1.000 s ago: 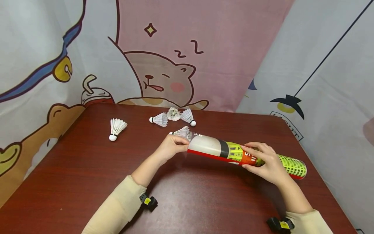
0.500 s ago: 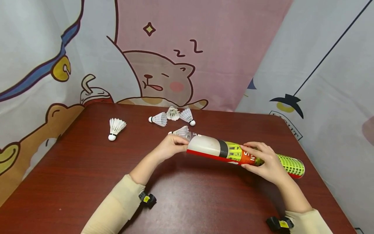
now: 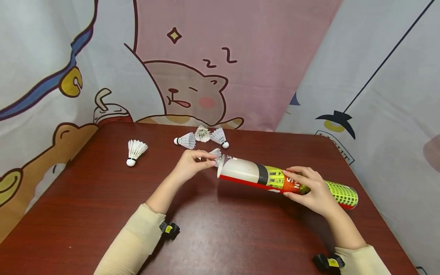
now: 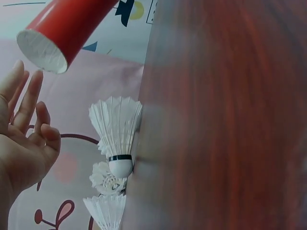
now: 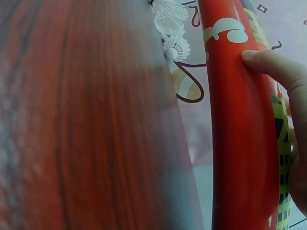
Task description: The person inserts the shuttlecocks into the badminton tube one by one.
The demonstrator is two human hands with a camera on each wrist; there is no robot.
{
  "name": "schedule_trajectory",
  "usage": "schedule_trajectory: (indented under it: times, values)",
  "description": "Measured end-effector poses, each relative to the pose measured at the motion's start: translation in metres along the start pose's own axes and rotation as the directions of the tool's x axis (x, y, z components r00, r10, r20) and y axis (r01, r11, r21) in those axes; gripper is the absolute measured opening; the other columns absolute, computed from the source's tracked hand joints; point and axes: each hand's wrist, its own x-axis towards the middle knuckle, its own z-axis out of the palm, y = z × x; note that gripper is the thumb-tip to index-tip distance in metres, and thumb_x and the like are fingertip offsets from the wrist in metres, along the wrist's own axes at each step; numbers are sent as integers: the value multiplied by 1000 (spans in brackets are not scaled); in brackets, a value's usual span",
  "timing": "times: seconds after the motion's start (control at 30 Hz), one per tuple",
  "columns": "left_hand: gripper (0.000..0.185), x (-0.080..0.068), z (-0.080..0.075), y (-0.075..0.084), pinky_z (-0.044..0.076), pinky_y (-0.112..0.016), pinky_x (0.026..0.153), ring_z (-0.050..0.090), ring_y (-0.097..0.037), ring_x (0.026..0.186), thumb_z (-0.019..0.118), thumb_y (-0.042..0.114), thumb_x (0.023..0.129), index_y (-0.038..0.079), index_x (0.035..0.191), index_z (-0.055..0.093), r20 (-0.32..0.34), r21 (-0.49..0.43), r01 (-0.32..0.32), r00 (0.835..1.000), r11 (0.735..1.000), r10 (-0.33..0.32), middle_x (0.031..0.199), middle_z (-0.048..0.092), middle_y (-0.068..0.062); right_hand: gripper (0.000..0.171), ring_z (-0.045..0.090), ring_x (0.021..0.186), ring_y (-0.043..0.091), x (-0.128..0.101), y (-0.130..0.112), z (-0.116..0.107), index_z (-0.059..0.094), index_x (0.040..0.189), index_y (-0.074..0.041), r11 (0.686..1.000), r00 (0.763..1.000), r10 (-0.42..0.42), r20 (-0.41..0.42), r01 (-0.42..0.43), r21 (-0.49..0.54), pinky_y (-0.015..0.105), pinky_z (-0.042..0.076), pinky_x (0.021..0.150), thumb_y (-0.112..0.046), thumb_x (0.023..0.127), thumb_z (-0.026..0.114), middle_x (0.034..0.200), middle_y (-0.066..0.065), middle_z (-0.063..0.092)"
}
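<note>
A badminton shuttlecock tube (image 3: 245,171), red with grey and yellow-green print, is held slanted above the table, its left end higher. My right hand (image 3: 311,191) grips it around the middle; in the right wrist view the thumb (image 5: 268,62) presses on the red side. At the tube's left end my left hand (image 3: 190,166) holds nothing, its thumb and fingers apart. In the left wrist view its fingertips are just beside the tube's whitish end face (image 4: 43,51). Behind those fingers lies a shuttlecock (image 3: 216,153), partly hidden.
Three shuttlecocks lie together near the table's back edge: one on the left (image 3: 185,141), a middle shuttlecock (image 3: 203,134) and one on the right (image 3: 220,138). Another shuttlecock (image 3: 136,152) is apart at the left. A printed curtain (image 3: 261,68) hangs behind the brown table (image 3: 220,236).
My left hand has moved left, off the tube's end, and its fingers have come away from the rim. A whitish end face now shows there. My right hand keeps its grip.
</note>
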Motion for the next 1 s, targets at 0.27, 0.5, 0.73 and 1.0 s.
schedule_trajectory:
  times: [0.27, 0.5, 0.73, 1.0]
  values:
    - [21, 4, -11, 1, 44, -23, 60, 57, -19, 72, 73, 0, 82, -9, 100, 70, -144, 71, 13, 990, 997, -2, 91, 70, -18, 72, 46, 110, 18, 0, 1, -1, 65, 126, -17, 1000, 1000, -5, -11, 5, 0, 39, 38, 79, -11, 59, 91, 122, 3, 57]
    - [25, 21, -21, -40, 45, -27, 66, 58, -26, 79, 78, 4, 78, -4, 101, 72, -340, 112, -25, 938, 993, 63, 90, 70, -18, 72, 45, 110, 18, 1, 0, -1, 65, 126, -19, 1000, 1000, 0, -3, 0, -7, 38, 40, 78, -12, 60, 91, 122, 2, 57]
    - [28, 33, -30, -54, 43, -50, 74, 55, -37, 83, 81, 5, 75, -2, 101, 73, -453, 214, -54, 879, 975, 149, 91, 70, -16, 72, 45, 111, 17, 1, 0, -2, 64, 127, -20, 1000, 1000, 12, 6, -12, 0, 39, 39, 80, -13, 60, 91, 123, 1, 56]
    - [32, 42, -37, -71, 41, -51, 79, 53, -35, 88, 81, 3, 75, -1, 105, 72, -508, 234, 9, 854, 972, 115, 100, 68, -16, 72, 45, 111, 18, 0, -2, -2, 65, 126, -19, 1000, 1000, 15, 5, -15, 2, 39, 40, 80, -14, 60, 91, 123, 1, 56]
